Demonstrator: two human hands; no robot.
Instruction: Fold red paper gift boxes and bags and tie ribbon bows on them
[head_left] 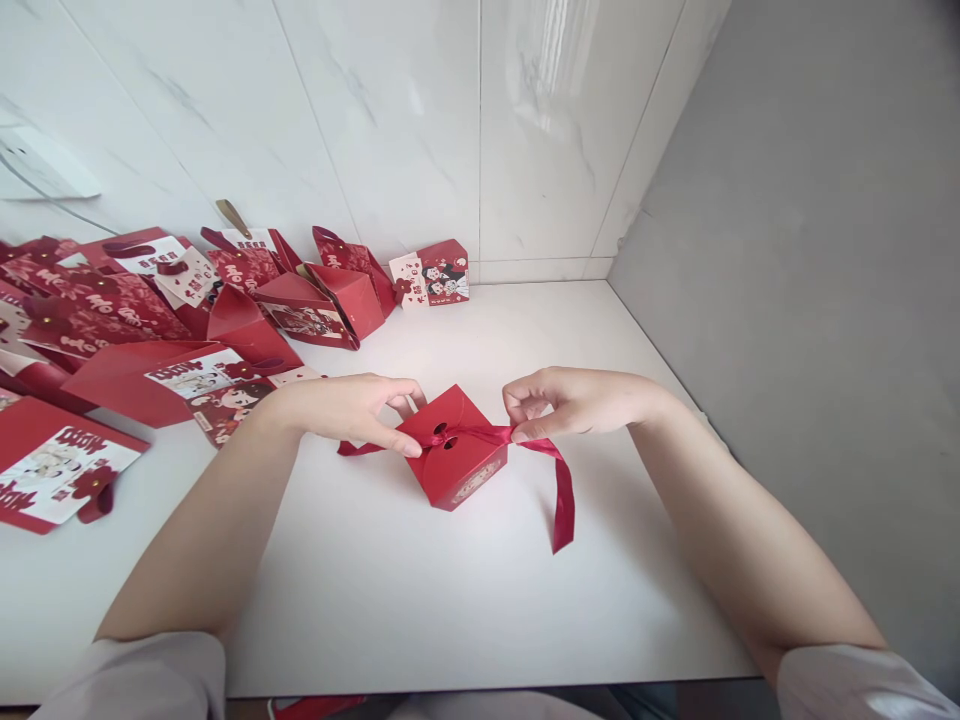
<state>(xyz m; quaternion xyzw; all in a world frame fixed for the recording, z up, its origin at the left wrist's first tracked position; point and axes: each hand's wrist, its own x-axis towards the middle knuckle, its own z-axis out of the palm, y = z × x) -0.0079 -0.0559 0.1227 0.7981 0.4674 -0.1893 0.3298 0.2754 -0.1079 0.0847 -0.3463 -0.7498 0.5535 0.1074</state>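
A small red gift box (459,455) stands on the white table (420,590) in front of me, its top flaps closed with two holes. A red satin ribbon (559,490) runs through the holes and trails off both sides. My left hand (352,408) rests on the box's left edge, fingers pinched on the ribbon's left end. My right hand (566,400) pinches the ribbon just right of the box, and the long tail hangs down onto the table.
A heap of flat and folded red gift boxes (150,320) covers the table's left side. One assembled printed box (439,273) stands by the marble wall (420,120). A grey wall (825,250) bounds the table on the right.
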